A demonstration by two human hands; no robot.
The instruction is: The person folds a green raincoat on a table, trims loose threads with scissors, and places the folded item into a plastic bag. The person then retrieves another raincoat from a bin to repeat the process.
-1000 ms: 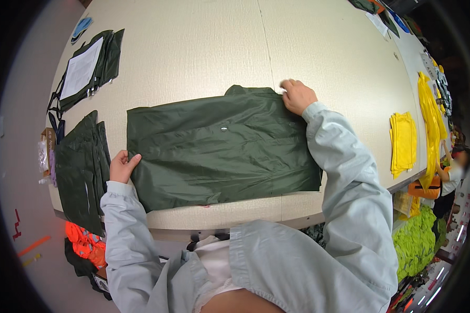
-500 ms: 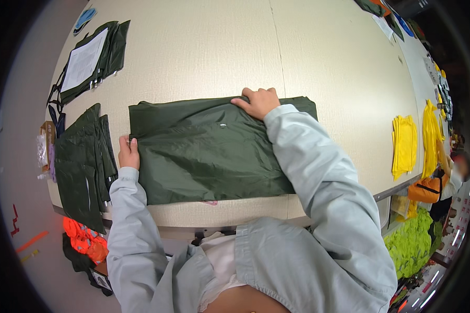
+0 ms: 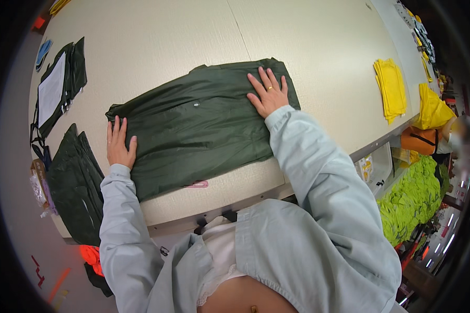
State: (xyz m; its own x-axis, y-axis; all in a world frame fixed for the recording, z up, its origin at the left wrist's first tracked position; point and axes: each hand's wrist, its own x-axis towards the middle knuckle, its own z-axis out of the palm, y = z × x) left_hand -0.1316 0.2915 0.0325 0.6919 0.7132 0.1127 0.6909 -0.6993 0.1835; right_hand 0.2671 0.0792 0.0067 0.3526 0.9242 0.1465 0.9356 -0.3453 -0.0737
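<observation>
A dark green garment (image 3: 203, 130), folded into a wide rectangle of thin, slightly shiny cloth, lies before me on the table. A small pale, round spot shows near its middle. My left hand (image 3: 121, 147) lies flat on its left end, the fingers stretched toward the far corner. Near the far right corner, my right hand (image 3: 269, 95) rests palm down with its fingers spread. Neither hand grips the cloth. From under the near edge a small pink item (image 3: 198, 184) pokes out; its kind cannot be made out.
More dark green garments (image 3: 74, 182) lie at the left, with a white sheet of paper (image 3: 52, 91) on a farther pile. A folded yellow stack (image 3: 390, 88) lies at the table's (image 3: 329, 57) right. Beyond the right edge are a person in yellow (image 3: 436, 112) and a lime-green heap (image 3: 412, 198).
My left fingers have gone from pinching the left edge to lying flat. My right hand has opened from curled fingers at the far edge to a spread palm. The view has turned.
</observation>
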